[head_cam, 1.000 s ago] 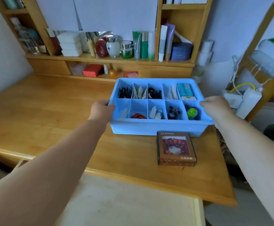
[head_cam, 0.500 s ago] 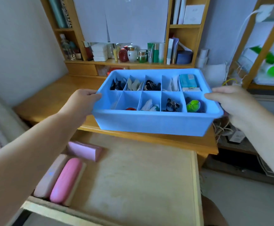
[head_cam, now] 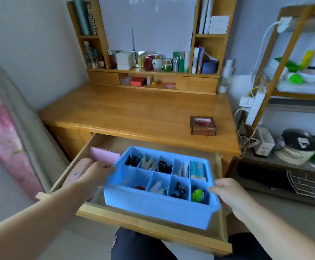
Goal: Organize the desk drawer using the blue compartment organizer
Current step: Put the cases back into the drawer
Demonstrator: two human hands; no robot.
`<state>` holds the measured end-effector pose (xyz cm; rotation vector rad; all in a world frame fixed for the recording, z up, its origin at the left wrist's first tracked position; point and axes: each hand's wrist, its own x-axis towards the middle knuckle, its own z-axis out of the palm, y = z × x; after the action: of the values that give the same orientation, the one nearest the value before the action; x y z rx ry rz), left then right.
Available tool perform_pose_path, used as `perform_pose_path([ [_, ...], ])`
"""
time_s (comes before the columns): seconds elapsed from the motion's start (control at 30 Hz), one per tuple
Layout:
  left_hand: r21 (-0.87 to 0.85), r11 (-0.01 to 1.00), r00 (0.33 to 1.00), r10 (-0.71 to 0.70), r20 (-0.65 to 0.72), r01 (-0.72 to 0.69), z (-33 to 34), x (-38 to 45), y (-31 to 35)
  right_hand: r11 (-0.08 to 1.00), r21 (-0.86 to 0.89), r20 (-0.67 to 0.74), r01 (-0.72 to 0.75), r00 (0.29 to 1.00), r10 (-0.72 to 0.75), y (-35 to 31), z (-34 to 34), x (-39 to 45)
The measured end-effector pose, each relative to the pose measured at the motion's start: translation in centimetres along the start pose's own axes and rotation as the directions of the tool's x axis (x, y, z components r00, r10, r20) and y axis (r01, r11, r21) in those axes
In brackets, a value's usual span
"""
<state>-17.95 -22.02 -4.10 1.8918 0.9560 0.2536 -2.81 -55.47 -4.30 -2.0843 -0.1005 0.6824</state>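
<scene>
Both hands, left (head_cam: 96, 175) and right (head_cam: 229, 194), grip the blue compartment organizer (head_cam: 158, 205) by its end rims. It fills the open drawer's (head_cam: 153, 225) right side, pink cases (head_cam: 78, 170) left. A brown box (head_cam: 202, 125) sits on the counter (head_cam: 134, 113).

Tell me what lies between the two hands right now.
Only the blue organizer, gripped at its left rim by the left hand and its right rim by the right hand, over the open drawer; head view.

Filled blue organizer (head_cam: 158, 209) tilted over open drawer (head_cam: 153, 228)
</scene>
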Motion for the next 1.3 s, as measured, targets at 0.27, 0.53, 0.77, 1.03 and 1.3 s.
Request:
perform_pose_path([
  [0.27, 0.075, 0.997, 0.998, 0.004, 0.067, -0.009, 6.8, 4.4, -1.5, 0.896, -0.444, -0.159, 0.007, 0.984, -0.086, 1.6, 0.2, 6.4],
  [0.53, -0.020, 1.000, 0.992, -0.013, 0.127, 0.015, 11.2, 8.7, -2.1, 0.754, -0.652, -0.202, 0.088, 0.937, -0.284, 3.3, -1.1, 11.0],
  [0.77, 0.842, 0.485, 0.971, 0.156, 0.183, -0.237, 9.8, 9.1, 3.5, 0.535, -0.701, -0.120, 0.472, 0.661, -0.740, -1.3, -2.3, 9.6],
  [1.03, 0.028, 0.924, 0.886, 0.358, 0.294, -0.382, 17.0, 11.1, 16.1, 0.954, -0.133, -0.335, 0.269, 0.893, -0.299, -9.2, -6.2, 18.1],
  [1.3, -0.120, 0.971, 0.911, 0.236, 0.338, -0.208, 21.0, 9.7, 17.0, 0.958, 0.214, -0.180, 0.192, 0.971, -0.155, -9.2, -4.4, 17.2],
])
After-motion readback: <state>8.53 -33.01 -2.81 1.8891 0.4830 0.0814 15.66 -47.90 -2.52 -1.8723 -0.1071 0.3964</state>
